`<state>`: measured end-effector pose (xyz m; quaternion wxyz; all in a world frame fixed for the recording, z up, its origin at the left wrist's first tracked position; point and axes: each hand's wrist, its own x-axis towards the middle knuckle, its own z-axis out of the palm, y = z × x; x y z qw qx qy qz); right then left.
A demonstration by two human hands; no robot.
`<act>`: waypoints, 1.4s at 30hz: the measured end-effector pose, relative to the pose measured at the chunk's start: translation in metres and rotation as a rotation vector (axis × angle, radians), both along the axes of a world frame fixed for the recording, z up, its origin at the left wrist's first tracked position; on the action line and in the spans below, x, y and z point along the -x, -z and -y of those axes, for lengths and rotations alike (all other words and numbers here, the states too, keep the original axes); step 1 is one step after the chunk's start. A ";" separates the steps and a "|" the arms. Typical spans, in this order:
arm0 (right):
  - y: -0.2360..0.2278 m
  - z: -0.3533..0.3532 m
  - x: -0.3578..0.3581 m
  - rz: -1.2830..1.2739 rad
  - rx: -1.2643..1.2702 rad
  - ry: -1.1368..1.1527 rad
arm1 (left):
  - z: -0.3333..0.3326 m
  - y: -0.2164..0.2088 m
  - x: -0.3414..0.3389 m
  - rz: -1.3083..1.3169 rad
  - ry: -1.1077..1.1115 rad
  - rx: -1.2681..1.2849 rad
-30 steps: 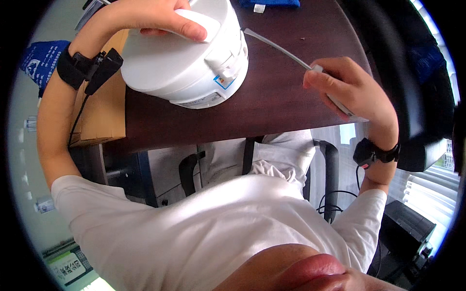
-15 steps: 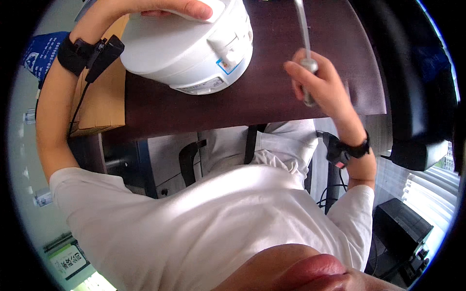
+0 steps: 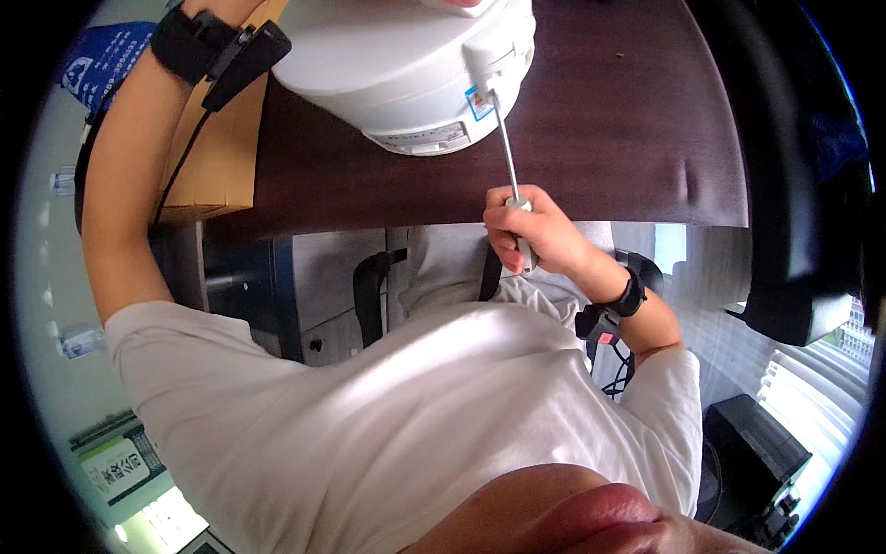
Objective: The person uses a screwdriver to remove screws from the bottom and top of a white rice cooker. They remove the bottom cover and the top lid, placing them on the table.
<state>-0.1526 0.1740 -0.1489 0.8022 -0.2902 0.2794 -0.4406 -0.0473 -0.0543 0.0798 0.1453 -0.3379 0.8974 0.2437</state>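
Two hands are in use: the right hand is closed around the grey handle of one screwdriver-like tool with a thin, straight silver metal shaft; of the left hand only a fingertip shows at the upper picture edge, so its grip cannot be told. Each wrist carries one black strap with a black module, two in total. The tool's tip meets, in view, the projecting fitting on the front of one round white plastic appliance with a lid, just beside a blue-bordered sticker; firm contact cannot be confirmed. The appliance stands on one dark brown wood-finish table. Half a second earlier, the tool points away from the person, well apart from the appliance, and the left thumb shows on the lid; now the shaft leans to the appliance and the appliance sits further right in view. One tan cardboard box limits room on the left, with one blue printed bag beyond it. The right hand is at the near table edge, the handle end projecting past it above the lap. Lateral room extends from the shaft rightward to the table's right edge.
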 end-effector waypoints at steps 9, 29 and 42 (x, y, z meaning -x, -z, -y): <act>0.003 -0.002 0.011 -0.214 0.149 0.336 | 0.006 0.003 -0.001 0.026 0.048 0.049; -0.024 0.064 0.058 -1.168 0.755 0.896 | 0.001 0.000 0.001 0.021 -0.019 -0.013; -0.003 0.037 0.110 -1.766 0.335 0.475 | 0.019 0.015 -0.008 -0.092 0.257 0.171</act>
